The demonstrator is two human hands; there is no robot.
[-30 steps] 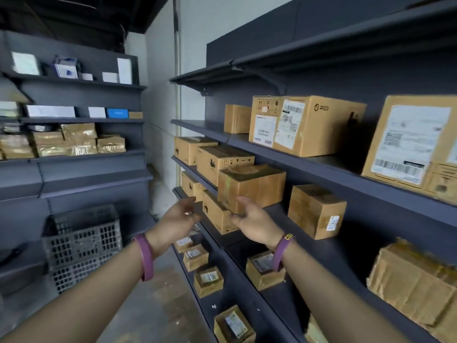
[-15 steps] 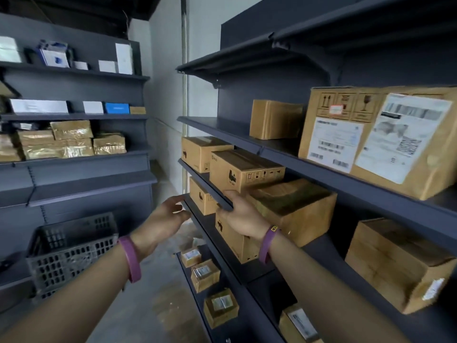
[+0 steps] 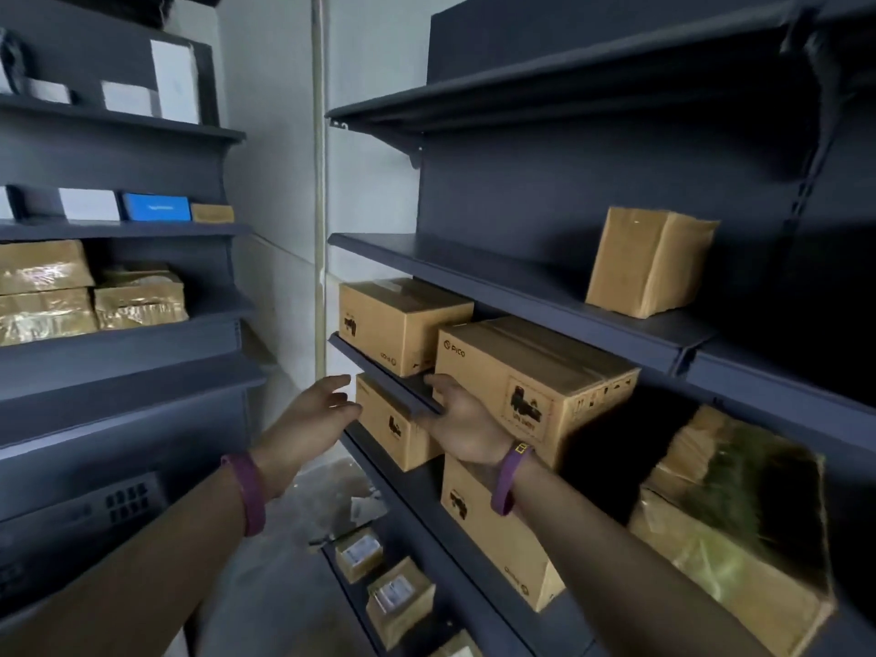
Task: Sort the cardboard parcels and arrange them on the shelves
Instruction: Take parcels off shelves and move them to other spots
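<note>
Now the large brown cardboard box printed PICO (image 3: 535,377) sits on the dark grey metal shelf (image 3: 379,370). The right hand (image 3: 462,419) lies against the box's lower left corner, thumb up on its side; I cannot tell whether its fingers curl. Left of the box, the left hand (image 3: 317,414) hangs in the air with its fingers spread, holding nothing. A smaller brown cardboard box (image 3: 403,324) stands just left of the large one.

Blue box (image 3: 156,207) beside a white box (image 3: 89,204), pale wall pipe (image 3: 319,182), slotted grey crate (image 3: 124,501) at lower left.
</note>
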